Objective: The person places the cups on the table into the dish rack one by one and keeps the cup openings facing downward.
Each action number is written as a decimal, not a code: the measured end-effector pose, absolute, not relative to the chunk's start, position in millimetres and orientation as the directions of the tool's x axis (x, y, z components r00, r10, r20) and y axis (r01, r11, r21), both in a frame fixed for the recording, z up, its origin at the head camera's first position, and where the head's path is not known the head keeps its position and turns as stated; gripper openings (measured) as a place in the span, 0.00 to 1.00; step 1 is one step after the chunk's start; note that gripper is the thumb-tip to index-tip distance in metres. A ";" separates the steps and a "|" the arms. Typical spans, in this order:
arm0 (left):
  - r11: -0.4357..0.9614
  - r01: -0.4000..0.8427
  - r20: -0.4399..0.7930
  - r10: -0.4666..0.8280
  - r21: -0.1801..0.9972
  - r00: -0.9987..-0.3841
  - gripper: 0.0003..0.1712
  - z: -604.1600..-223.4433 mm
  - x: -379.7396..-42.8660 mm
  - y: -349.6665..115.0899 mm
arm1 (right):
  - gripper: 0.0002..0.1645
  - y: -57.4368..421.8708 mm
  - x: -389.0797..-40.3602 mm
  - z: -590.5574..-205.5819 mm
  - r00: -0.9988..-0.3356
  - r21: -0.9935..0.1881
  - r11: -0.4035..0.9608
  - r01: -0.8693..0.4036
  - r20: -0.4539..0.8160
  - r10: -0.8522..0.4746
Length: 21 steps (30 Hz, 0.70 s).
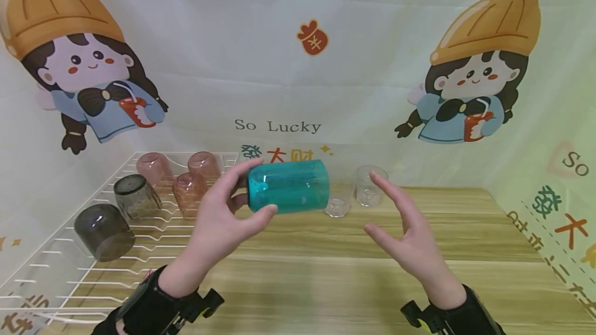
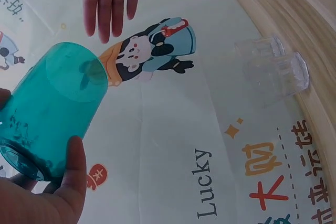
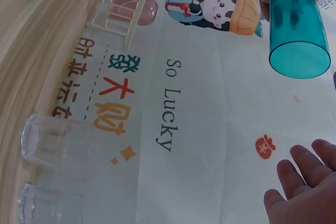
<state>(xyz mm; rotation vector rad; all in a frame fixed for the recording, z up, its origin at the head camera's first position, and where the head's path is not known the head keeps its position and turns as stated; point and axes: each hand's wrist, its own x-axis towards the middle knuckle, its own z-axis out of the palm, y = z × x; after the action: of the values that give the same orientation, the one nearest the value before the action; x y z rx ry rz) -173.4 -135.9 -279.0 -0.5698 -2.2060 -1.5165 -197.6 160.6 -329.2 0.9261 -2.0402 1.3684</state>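
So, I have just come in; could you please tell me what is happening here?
A person holds a teal cup sideways in the air, with the left grip at its base end. The right grip is open and apart from the cup. Three pink glasses and two grey ones rest on a white wire rack, while two clear glasses stand on the table.

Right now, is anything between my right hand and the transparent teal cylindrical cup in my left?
Nothing visible: open space separates your right hand from the teal cup in your left hand. The two clear tumblers seen there in the head view stand farther back, on the wood-grain tabletop.
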 end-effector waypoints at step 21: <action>0.485 0.525 0.582 0.040 0.699 -0.812 0.39 -279.0 -171.1 -158.5 | 0.50 165.7 -203.6 -343.1 -0.658 -0.560 0.357 -0.748 0.698 -0.282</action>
<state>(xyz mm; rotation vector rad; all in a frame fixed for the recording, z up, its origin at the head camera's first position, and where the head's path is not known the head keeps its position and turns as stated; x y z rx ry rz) -171.1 -158.5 -279.0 -0.4665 -2.2373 -1.2978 -203.6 165.7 -343.1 0.8932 -2.1340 1.2579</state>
